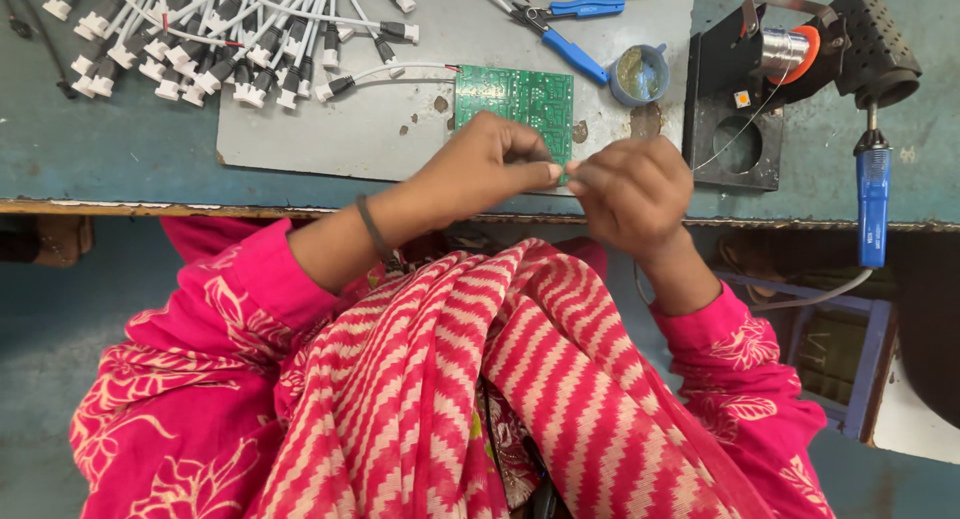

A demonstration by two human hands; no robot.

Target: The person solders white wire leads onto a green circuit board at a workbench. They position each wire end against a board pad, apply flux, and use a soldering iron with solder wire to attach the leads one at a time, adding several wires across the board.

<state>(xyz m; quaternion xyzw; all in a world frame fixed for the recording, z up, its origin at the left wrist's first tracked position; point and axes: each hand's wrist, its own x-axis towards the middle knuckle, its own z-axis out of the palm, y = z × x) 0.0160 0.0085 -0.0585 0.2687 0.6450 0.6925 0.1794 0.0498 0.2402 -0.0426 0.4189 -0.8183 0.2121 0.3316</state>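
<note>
- Workbench (120, 159) first, the biggest thing here: teal, worn, running along the top, front edge just above the person's lap.
- Grey mat (330, 129) lies on it, scorched in spots, reaching from ten o'clock to one o'clock.
- Black stand (722, 89) at two o'clock, with a round hole, a tiny orange square label, and a spool of solder wire (785, 51) on an orange reel.
- Bundle of white cables (200, 39) with black-and-white plugs fans out at eleven o'clock.
- Soldering iron (872, 194), blue handle, hangs at three o'clock from its black holder.
- Green circuit board (515, 97) sits at twelve o'clock on the mat, near edge tucked behind the hands, one white cable leading up to its left corner.
- Left hand (480, 164) and right hand (632, 184) meet fingertip to fingertip just below the board, both pinched; whatever sits between them is too fine to make out.
- Blue-handled cutters (560, 34) and a small blue pot (640, 74) rest at one o'clock.
- By my reading, this is the prep step: something thin being fed or straightened at the board's edge. The next move calls for a steady pinch and careful aim, with the iron well apart to the right.
</note>
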